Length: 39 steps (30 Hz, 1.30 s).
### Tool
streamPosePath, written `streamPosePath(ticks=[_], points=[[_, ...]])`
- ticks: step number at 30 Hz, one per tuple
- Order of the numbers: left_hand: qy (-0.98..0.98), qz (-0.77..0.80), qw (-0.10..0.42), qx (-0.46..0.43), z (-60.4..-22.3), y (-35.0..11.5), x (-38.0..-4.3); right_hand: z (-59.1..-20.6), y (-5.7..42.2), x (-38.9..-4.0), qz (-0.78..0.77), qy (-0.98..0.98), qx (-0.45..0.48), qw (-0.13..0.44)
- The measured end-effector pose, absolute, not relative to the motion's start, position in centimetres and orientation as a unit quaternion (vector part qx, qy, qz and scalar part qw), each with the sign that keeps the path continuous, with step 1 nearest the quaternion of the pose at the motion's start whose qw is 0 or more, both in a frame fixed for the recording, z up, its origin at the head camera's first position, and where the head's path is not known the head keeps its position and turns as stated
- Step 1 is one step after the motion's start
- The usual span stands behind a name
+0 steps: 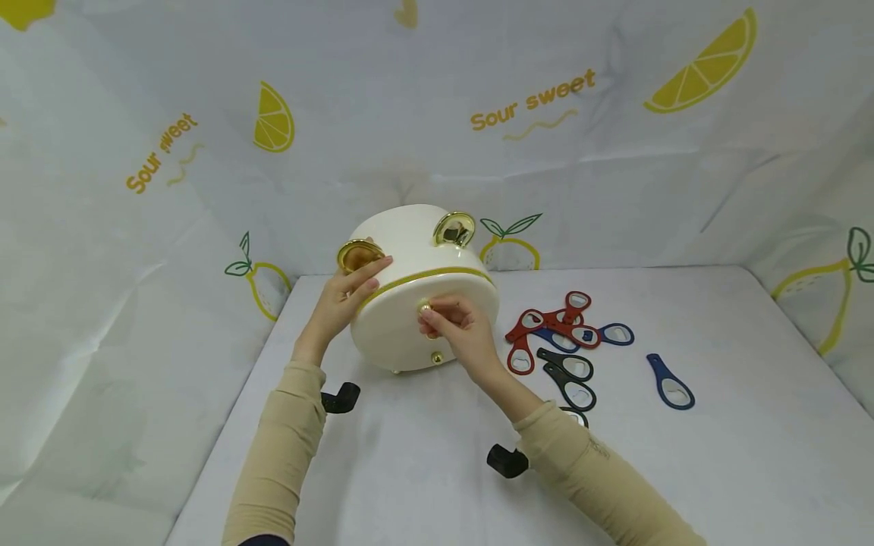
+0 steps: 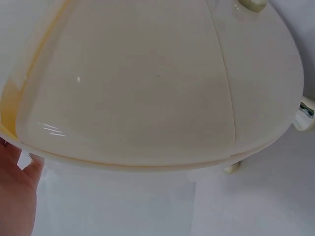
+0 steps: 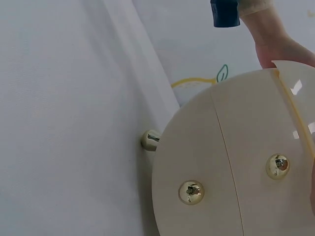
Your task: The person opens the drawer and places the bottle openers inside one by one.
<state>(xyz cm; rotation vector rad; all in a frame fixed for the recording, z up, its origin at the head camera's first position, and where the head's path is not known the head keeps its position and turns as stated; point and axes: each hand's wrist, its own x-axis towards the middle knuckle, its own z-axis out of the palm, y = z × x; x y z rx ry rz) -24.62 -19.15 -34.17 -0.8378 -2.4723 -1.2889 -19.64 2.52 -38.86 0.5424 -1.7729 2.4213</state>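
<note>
A white rounded box point(image 1: 392, 334) with a gold stripe stands on the table. Gold cup-shaped pieces, a left one point(image 1: 350, 256) and a right one point(image 1: 453, 227), stick out from its top. My left hand point(image 1: 339, 299) lies on its upper left side, the fingers stretched beside the left gold piece. At the front, my right hand point(image 1: 459, 322) pinches a small gold knob point(image 1: 425, 307) between thumb and fingers. Below is another gold knob point(image 1: 437, 357). Two knobs, an upper one point(image 3: 278, 166) and a lower one point(image 3: 191, 192), show in the right wrist view.
Right of the box lies a loose pile of red point(image 1: 521, 356), blue point(image 1: 617, 334) and black point(image 1: 579, 396) paddle-shaped pieces resembling bottle openers. A single blue one point(image 1: 672, 383) lies farther right. A lemon-print cloth point(image 1: 601, 189) hangs behind the table point(image 1: 423, 470).
</note>
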Motion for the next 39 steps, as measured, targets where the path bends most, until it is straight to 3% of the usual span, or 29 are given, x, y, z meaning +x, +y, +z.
streamPosePath(ticks=[9, 29, 39], points=[[-0.838, -0.447, 0.113, -0.293, -32.9, -18.6, -23.2, -39.0, 3.3, -18.5, 0.785, -0.591, 0.180, 0.035], [-0.838, -0.447, 0.105, -0.295, -32.7, -18.5, -22.8, -39.5, 4.9, -14.7, 0.753, -0.607, 0.245, 0.073], [-0.834, -0.457, 0.109, -0.289, -35.3, -19.5, -25.3, -39.9, 5.6, -13.4, 0.744, -0.618, 0.248, 0.060]])
